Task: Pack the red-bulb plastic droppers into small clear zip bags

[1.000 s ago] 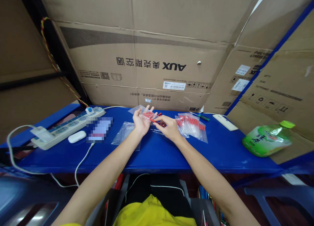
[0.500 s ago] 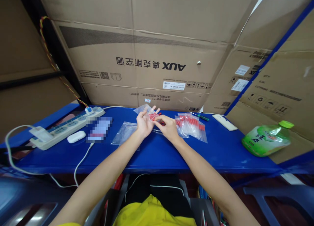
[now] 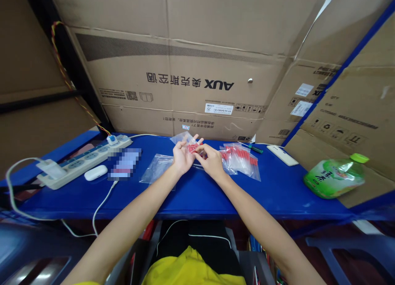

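Observation:
A clear plastic bag (image 3: 182, 138) with several small red pieces (image 3: 192, 148) inside lies across the palm of my left hand (image 3: 184, 156). The fingers of that hand curl partly around the bag. My right hand (image 3: 211, 159) pinches the bag's near right edge between thumb and forefinger. Just right of my hands, filled clear bags of red pieces (image 3: 242, 157) lie overlapping on the blue table. On the left, flat clear bags (image 3: 157, 168) rest partly behind my left forearm. What exactly the red pieces are is too small to tell.
A power strip (image 3: 89, 157), a white earbud case (image 3: 96, 173) and a blurred phone (image 3: 125, 163) are at the left. A green-handled screwdriver (image 3: 256, 148), a white power bank (image 3: 282, 155) and a green bottle (image 3: 335, 177) are at the right. Cardboard (image 3: 191, 62) walls the back.
Both hands stay almost in place with the bag. The red pieces in it now show more plainly, spread over the left palm.

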